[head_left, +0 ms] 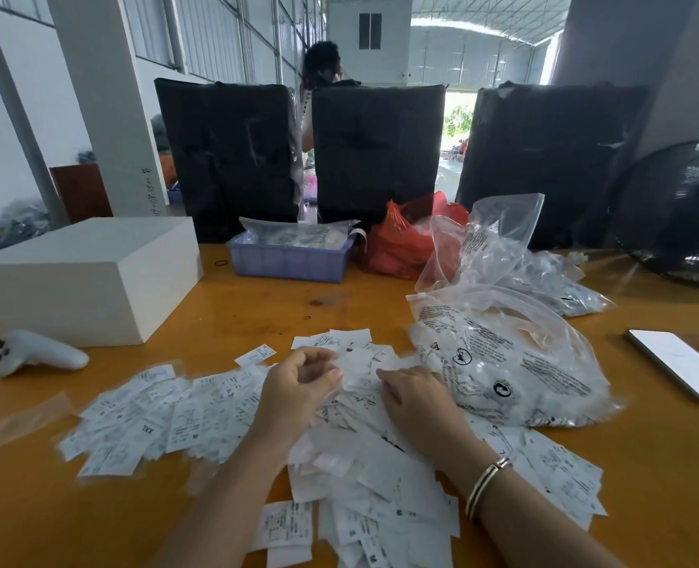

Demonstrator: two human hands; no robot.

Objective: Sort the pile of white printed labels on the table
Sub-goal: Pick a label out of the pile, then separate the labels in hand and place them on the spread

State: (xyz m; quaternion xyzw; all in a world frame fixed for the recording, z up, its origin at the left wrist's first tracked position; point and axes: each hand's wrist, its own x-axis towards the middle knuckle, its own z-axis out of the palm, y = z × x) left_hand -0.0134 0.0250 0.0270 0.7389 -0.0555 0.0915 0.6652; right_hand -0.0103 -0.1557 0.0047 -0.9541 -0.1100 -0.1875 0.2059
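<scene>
On the near half of the orange table, a loose pile of white labels spreads from the left toward the lower right, many overlapping and facing different ways. Both hands work at the far middle of the pile. The left hand is raised slightly, fingers curled inward with thumb and fingertips close together; it may pinch a label, but the view does not show one clearly, so its hold cannot be confirmed. The right hand lies on the labels with fingers bent downward, apparently feeling for or separating a single label; whether it has hold of one cannot be determined.

Step in hand, by judgement: picking single labels out of the heap. No clearly separated stacks are visible, so the sort appears to be at an early stage. The next move calls for isolating one label, reading its size mark, and placing it with matching labels on a bare part of the table.

Just right of the hands lies a printed clear bag, with more clear bags behind it. A white box, a white handheld controller, a blue tray, a red bag and a phone also rest on the table. Beyond stand three black wrapped bundles, a fan, and a person in a large shed-like hall.
</scene>
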